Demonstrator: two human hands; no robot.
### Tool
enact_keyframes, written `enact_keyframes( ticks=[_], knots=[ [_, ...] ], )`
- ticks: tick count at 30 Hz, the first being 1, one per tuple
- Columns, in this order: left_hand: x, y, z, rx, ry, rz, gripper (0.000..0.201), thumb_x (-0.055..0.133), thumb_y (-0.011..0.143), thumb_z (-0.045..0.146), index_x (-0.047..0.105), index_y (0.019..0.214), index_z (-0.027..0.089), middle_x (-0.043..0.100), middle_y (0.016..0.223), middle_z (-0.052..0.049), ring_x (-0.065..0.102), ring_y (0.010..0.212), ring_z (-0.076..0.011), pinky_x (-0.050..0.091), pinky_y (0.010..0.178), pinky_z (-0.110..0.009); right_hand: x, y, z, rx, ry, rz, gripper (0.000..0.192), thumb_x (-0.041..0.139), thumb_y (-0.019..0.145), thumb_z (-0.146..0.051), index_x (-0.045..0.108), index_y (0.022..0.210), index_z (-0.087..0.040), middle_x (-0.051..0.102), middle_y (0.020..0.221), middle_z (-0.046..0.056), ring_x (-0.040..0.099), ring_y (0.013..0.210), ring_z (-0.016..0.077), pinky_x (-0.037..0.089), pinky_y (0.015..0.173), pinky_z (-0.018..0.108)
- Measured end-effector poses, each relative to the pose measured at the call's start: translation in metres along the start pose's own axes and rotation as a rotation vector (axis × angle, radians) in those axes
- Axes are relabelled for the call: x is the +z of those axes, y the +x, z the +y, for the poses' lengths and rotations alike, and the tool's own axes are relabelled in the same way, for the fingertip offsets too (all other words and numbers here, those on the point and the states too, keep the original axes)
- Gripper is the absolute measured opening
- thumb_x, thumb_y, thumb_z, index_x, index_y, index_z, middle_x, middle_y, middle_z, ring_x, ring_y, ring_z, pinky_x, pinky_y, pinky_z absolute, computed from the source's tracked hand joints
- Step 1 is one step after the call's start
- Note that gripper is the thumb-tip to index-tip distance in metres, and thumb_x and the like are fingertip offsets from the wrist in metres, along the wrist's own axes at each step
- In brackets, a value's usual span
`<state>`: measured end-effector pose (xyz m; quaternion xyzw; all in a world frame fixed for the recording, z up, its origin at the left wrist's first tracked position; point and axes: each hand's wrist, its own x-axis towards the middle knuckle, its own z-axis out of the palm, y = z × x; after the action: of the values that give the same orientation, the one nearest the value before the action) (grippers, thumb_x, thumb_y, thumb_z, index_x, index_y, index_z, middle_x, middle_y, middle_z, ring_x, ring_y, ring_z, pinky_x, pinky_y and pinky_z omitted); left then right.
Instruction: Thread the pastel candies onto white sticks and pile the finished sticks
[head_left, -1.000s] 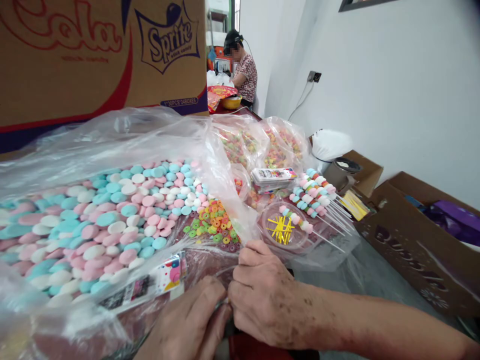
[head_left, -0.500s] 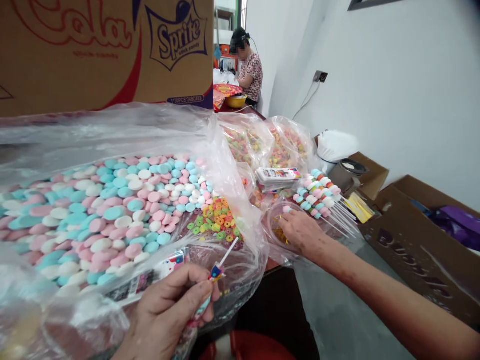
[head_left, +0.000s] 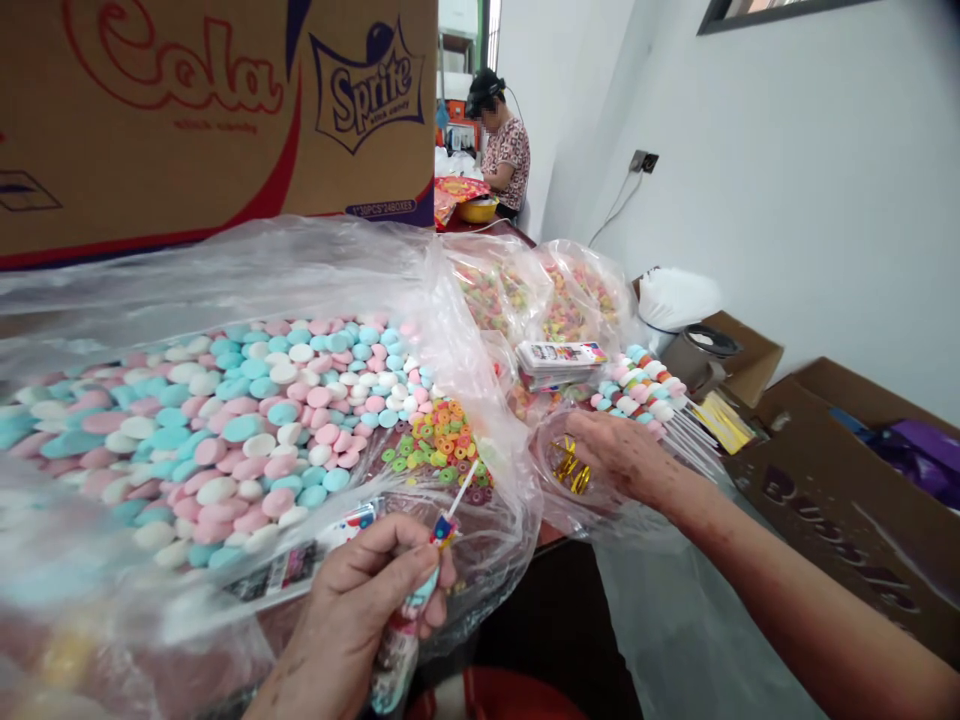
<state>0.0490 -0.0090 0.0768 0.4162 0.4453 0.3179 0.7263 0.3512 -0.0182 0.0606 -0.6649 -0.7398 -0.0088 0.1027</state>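
A: The left hand (head_left: 360,600) pinches a bagged candy skewer (head_left: 427,570) at its neck, thumb and fingers pressed together. I'd guess the loose neck could slip open.

B: The right hand (head_left: 626,455) rests on the clear tub of gold twist ties (head_left: 570,468), fingers curled; whether it pinches 1, I cannot tell. Tipping that tub could scatter them.

A: Crowded table: a bag of pastel marshmallows (head_left: 225,430), ring candies (head_left: 439,450), white wall (head_left: 787,200), another person (head_left: 504,150) working behind.

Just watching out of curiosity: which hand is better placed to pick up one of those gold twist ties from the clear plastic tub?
The right hand, probably: its fingers reach into the clear plastic tub over the gold twist ties. The left hand is occupied, pinching a wrapped candy skewer with a white stick near the body.
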Motion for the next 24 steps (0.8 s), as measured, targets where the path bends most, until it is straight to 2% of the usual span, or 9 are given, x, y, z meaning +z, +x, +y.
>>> enact_keyframes(
  ticks=[4, 6, 8, 11, 14, 19, 22, 24],
  knots=[
    [0.006, 0.002, -0.001, 0.009, -0.063, -0.033, 0.022, 0.075, 0.074, 0.030, 0.060, 0.066, 0.016, 0.069, 0.065, -0.003, 0.056, 0.046, -0.0094, 0.040, 0.044, -0.018, -0.004, -0.001, -0.012, 0.068, 0.132, 0.193, 0.019, 0.039, 0.093, -0.017, 0.059, 0.091, -0.018, 0.065, 0.088, 0.006, 0.060, 0.083, 0.0174, 0.045, 0.076, 0.027],
    [0.009, 0.004, -0.001, 0.008, -0.085, -0.094, 0.021, 0.073, 0.076, 0.029, 0.061, 0.067, 0.015, 0.070, 0.065, -0.003, 0.057, 0.046, -0.0098, 0.041, 0.044, -0.018, -0.006, -0.001, -0.033, 0.097, 0.275, 0.309, 0.018, 0.039, 0.093, -0.018, 0.056, 0.089, -0.019, 0.063, 0.085, 0.004, 0.059, 0.080, 0.0161, 0.045, 0.073, 0.026],
    [0.013, 0.004, -0.002, 0.022, -0.108, -0.159, 0.019, 0.071, 0.078, 0.027, 0.061, 0.068, 0.015, 0.070, 0.066, -0.004, 0.058, 0.046, -0.0093, 0.041, 0.045, -0.017, -0.005, 0.000, -0.063, 0.099, 0.532, 0.379, 0.014, 0.044, 0.090, -0.017, 0.055, 0.082, -0.020, 0.061, 0.077, 0.000, 0.056, 0.071, 0.0137, 0.044, 0.067, 0.023],
    [0.016, 0.004, -0.003, 0.055, -0.147, -0.205, 0.017, 0.068, 0.081, 0.025, 0.061, 0.069, 0.015, 0.070, 0.066, -0.004, 0.058, 0.046, -0.0088, 0.042, 0.045, -0.017, 0.000, 0.002, -0.109, 0.043, 0.839, 0.276, 0.013, 0.047, 0.084, -0.014, 0.055, 0.075, -0.020, 0.057, 0.069, -0.003, 0.053, 0.064, 0.0111, 0.042, 0.061, 0.021],
    [0.014, 0.003, -0.004, 0.051, -0.186, -0.170, 0.016, 0.069, 0.080, 0.025, 0.061, 0.072, 0.014, 0.069, 0.065, -0.003, 0.059, 0.046, -0.0097, 0.045, 0.044, -0.018, 0.007, 0.003, -0.135, 0.034, 1.051, 0.112, 0.011, 0.049, 0.082, -0.013, 0.056, 0.077, -0.019, 0.056, 0.062, -0.005, 0.051, 0.056, 0.0095, 0.041, 0.055, 0.020],
    [0.007, 0.001, -0.006, 0.043, -0.217, -0.104, 0.016, 0.069, 0.080, 0.026, 0.058, 0.076, 0.015, 0.068, 0.062, -0.002, 0.058, 0.044, -0.0097, 0.044, 0.042, -0.017, 0.008, 0.004, -0.143, 0.037, 1.290, -0.143, 0.011, 0.047, 0.084, -0.013, 0.053, 0.076, -0.020, 0.058, 0.060, -0.006, 0.056, 0.051, 0.0086, 0.045, 0.052, 0.019],
    [0.005, -0.001, -0.008, 0.071, -0.242, -0.037, 0.018, 0.071, 0.079, 0.026, 0.055, 0.082, 0.018, 0.067, 0.060, 0.001, 0.058, 0.043, -0.0102, 0.043, 0.041, -0.017, 0.007, 0.005, -0.145, 0.044, 1.386, -0.224, 0.013, 0.047, 0.088, -0.019, 0.050, 0.076, -0.020, 0.058, 0.062, -0.006, 0.061, 0.052, 0.0098, 0.048, 0.053, 0.021],
    [0.004, -0.002, -0.010, 0.106, -0.219, 0.022, 0.017, 0.071, 0.079, 0.025, 0.056, 0.081, 0.018, 0.067, 0.059, 0.002, 0.058, 0.043, -0.0098, 0.043, 0.041, -0.016, 0.006, 0.007, -0.148, 0.040, 1.364, -0.227, 0.015, 0.047, 0.090, -0.021, 0.051, 0.076, -0.020, 0.057, 0.064, -0.006, 0.062, 0.054, 0.0103, 0.049, 0.054, 0.022]
  ],
)
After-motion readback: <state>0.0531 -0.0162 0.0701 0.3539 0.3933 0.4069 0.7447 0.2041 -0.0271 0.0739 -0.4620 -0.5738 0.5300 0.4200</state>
